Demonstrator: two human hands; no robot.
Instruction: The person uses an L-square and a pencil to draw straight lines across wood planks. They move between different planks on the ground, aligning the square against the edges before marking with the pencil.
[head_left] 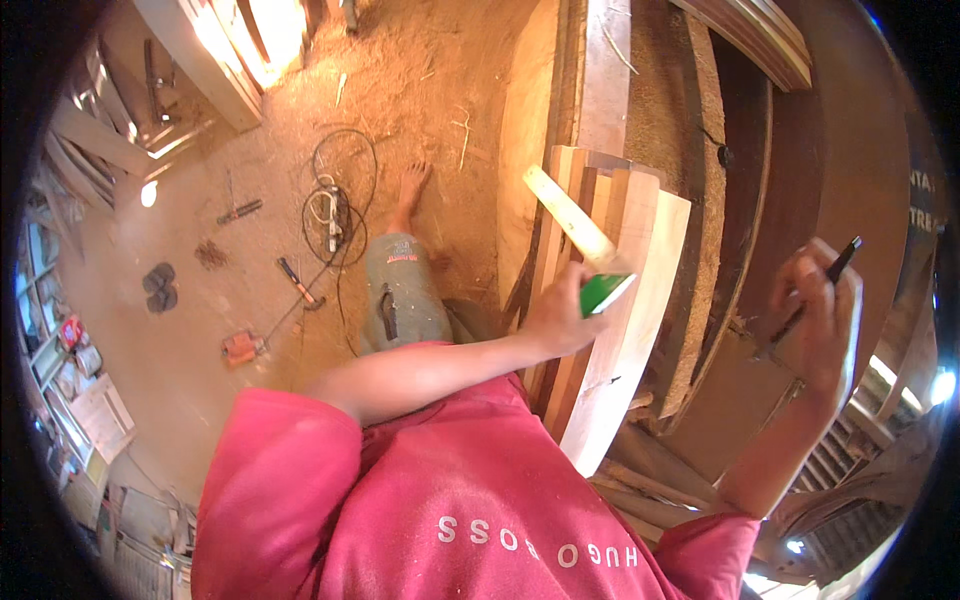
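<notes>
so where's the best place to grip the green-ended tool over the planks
Probably the green end, coming from the person's left: it is short and compact, while the long pale strip slants forward over the planks. The left hand grips that end.

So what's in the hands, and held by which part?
Left hand: the green-and-yellow tool, by its green end, yellow strip pointing away. Right hand: a black pencil or pen, by its middle, in the fingers.

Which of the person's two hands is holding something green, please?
The left hand: it holds a green-handled tool, while the right hand holds a slim black stick.
</notes>
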